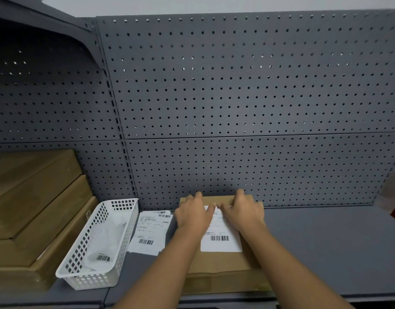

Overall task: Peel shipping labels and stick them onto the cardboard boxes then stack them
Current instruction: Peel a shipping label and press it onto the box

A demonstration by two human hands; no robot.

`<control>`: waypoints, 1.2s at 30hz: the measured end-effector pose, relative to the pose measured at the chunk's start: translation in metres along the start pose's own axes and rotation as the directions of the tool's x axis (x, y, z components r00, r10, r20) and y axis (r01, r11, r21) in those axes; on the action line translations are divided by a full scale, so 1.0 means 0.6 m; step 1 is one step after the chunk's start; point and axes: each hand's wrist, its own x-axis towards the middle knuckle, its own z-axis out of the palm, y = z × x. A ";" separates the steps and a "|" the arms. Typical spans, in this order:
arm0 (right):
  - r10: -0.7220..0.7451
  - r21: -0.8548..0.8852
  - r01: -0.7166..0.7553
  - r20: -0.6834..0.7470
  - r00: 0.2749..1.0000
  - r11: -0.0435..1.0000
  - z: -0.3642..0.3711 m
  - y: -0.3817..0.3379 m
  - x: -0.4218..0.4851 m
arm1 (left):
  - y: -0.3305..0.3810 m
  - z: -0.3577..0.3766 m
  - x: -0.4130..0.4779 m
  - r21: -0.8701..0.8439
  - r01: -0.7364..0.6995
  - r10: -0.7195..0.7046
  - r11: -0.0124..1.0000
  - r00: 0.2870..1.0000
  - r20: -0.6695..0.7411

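where white label (pixel 221 238) (glossy rectangle) lies on flat cardboard box (pixel 216 262), both hands press, palms spread: left (pixel 193 214), right (pixel 244 212).

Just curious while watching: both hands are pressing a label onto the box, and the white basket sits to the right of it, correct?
Nearly. In the head view both hands, left hand and right hand, press the label onto the box, but the white basket sits to its left.

Single head-worn wide view, forward and down over a grey shelf (pixel 326 241); close to pegboard (pixel 236 85) backing
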 end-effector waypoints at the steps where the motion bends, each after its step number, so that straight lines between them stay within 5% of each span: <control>1: -0.009 -0.016 0.009 -0.024 1.000 1.000 0.001 -0.001 -0.004 | 0.001 0.002 0.001 0.011 0.005 -0.004 1.000 1.000 -0.003; 9: -0.052 0.151 0.045 0.044 0.998 0.988 0.003 0.020 -0.002 | -0.008 -0.007 -0.010 -0.109 -0.034 0.035 0.993 0.999 0.012; 13: -0.180 0.236 0.170 0.019 0.984 0.957 -0.017 0.050 -0.019 | -0.035 -0.028 -0.027 -0.259 -0.137 0.165 0.956 0.982 0.091; 17: -0.441 0.153 0.437 -0.013 0.898 0.886 -0.004 0.055 -0.038 | -0.038 -0.030 -0.054 -0.070 -0.351 0.355 0.934 0.932 0.068; 21: -0.533 0.176 0.512 0.110 0.839 0.841 -0.003 0.046 -0.050 | -0.033 -0.027 -0.075 -0.023 -0.501 0.500 0.865 0.860 0.100; 29: -0.556 0.092 0.550 0.227 0.800 0.830 -0.014 0.048 -0.048 | -0.028 -0.028 -0.075 -0.070 -0.439 0.445 0.896 0.881 0.161; 36: -0.580 0.183 0.552 0.173 0.796 0.813 -0.040 0.052 -0.076 | -0.043 -0.056 -0.074 -0.180 -0.434 0.467 0.883 0.851 0.241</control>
